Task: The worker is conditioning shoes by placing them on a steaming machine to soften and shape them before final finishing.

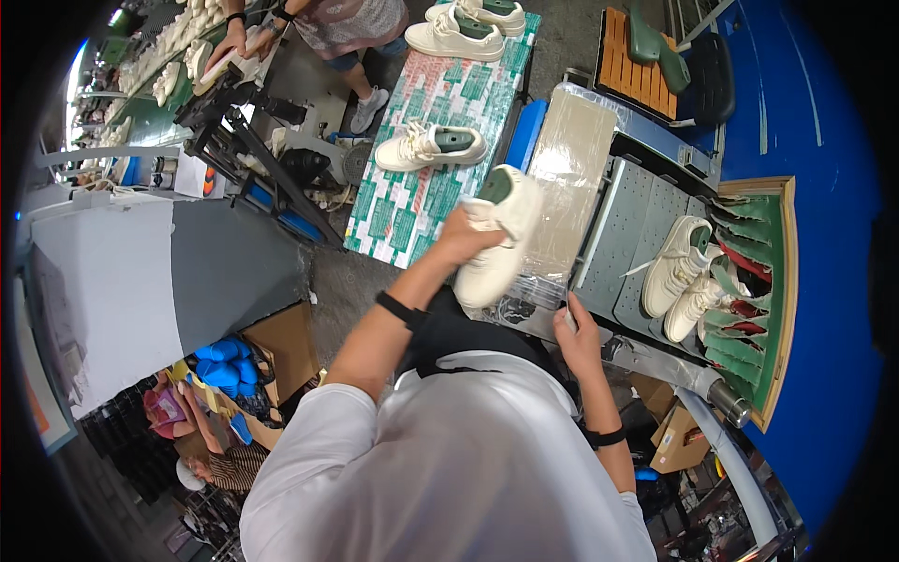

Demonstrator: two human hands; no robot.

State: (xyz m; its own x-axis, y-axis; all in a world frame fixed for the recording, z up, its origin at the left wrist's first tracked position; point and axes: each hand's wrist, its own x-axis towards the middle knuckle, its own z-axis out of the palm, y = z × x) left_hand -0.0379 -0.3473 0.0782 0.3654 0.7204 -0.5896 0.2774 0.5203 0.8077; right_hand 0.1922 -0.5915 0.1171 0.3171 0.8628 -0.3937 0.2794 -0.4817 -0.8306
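My left hand is closed round the middle of a cream lace-up sneaker, which is tilted with its toe toward me. A green shoe last fills its opening. My right hand is at the near edge of the plastic-wrapped bench, thumb and fingers closed around something small and pale that I cannot make out. Just beyond the held shoe, another cream sneaker with a green last lies on the table covered in green-and-white printed sheeting.
Two cream sneakers sit on a perforated metal conveyor before a wood-framed opening with green flaps. More sneakers stand at the table's far end. At the far left, a co-worker's hands handle a shoe beside a rack. A grey-white cabinet stands left.
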